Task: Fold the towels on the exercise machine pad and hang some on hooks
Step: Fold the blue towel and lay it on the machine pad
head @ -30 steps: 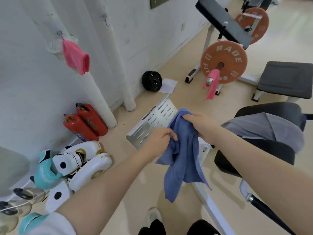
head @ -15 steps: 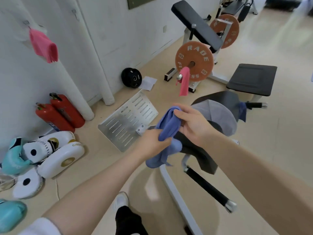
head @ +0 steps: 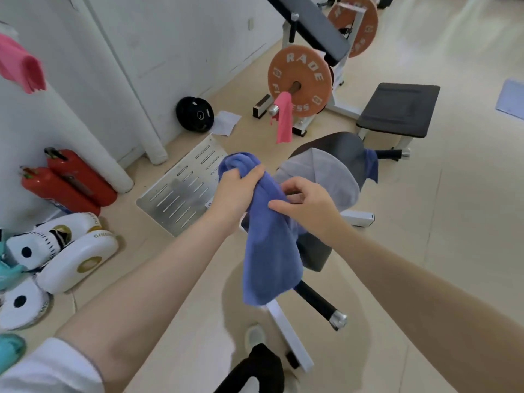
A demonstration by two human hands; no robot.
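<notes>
Folding step: left hand [head: 236,191] grips the bunched blue towel [head: 269,242], right hand [head: 307,204] pinches its edge; next, probably spreading it over the pad [head: 344,147].

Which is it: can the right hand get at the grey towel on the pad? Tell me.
Probably yes: the right hand hovers beside the grey towel, nothing between, though its fingers seem busy with the blue towel.

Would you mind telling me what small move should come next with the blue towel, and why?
Probably spread it open: the left hand holds the blue towel bunched at the top, and the right hand pinches its edge, so it hangs crumpled, not yet foldable.
</notes>
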